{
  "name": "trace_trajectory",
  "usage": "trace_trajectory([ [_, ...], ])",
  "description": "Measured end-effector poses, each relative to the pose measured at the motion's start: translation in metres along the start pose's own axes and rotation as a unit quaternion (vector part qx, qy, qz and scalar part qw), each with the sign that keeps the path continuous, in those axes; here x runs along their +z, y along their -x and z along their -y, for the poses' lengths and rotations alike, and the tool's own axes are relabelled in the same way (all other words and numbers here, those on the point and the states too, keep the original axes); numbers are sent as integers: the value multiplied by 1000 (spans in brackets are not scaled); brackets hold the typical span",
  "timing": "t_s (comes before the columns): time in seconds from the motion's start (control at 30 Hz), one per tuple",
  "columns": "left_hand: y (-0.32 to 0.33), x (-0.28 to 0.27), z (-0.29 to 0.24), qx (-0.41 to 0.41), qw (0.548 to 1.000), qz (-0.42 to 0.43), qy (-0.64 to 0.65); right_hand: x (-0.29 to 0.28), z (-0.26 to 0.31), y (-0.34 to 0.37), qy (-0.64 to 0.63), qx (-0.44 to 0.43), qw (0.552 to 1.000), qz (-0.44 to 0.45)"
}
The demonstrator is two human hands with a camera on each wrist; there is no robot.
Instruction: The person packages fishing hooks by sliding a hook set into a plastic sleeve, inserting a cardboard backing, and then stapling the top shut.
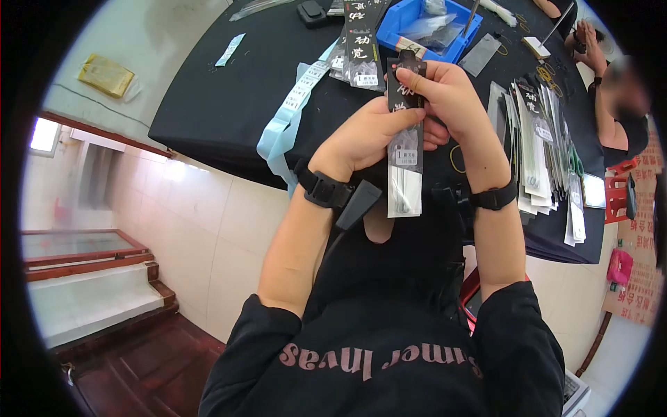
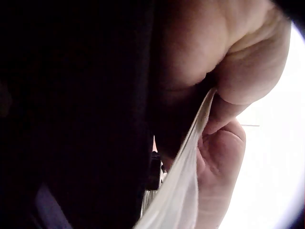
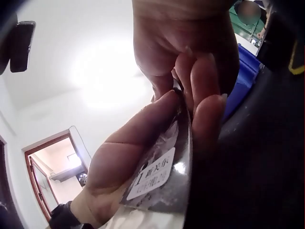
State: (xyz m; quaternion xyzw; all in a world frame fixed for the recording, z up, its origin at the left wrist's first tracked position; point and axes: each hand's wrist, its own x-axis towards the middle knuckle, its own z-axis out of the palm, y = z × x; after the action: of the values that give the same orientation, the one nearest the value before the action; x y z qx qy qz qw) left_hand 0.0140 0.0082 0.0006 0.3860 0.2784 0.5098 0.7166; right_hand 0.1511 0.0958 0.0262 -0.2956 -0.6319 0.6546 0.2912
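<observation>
A long, slim plastic packet (image 1: 405, 191) with a black printed top, a white label and a white lower part hangs between both hands over the lap. My left hand (image 1: 361, 132) grips its left side, thumb across the front. The right hand (image 1: 451, 94) pinches the upper end, its thumb near the dark tab at the top. In the right wrist view, the packet's label (image 3: 152, 174) faces the camera, beside the left thumb. The left wrist view has the packet's pale edge (image 2: 181, 191) running down from the fingers; the dark left part hides the rest.
A blue bin (image 1: 389, 28) with clear bags stands beyond the hands on the black-covered table (image 1: 208, 104). Similar packets (image 1: 358, 52) lie left of it, near a pale blue label strip (image 1: 285, 118). More packets (image 1: 535, 153) are stacked right, beside green scissors (image 1: 575, 160). Another person (image 1: 618, 104) sits far right.
</observation>
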Motion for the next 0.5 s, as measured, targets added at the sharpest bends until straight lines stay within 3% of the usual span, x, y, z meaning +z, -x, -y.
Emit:
trace_trajectory([
  [0.13,1,0,0,7,1000,-1,-7,0,2,2,2,2,1000,16],
  [0.3,-1,-2,1,9,1000,2,-12,10,0,0,-22,-48,998,-39],
  [0.5,1,0,0,10,1000,-11,-4,3,-6,-4,6,-53,998,-20],
])
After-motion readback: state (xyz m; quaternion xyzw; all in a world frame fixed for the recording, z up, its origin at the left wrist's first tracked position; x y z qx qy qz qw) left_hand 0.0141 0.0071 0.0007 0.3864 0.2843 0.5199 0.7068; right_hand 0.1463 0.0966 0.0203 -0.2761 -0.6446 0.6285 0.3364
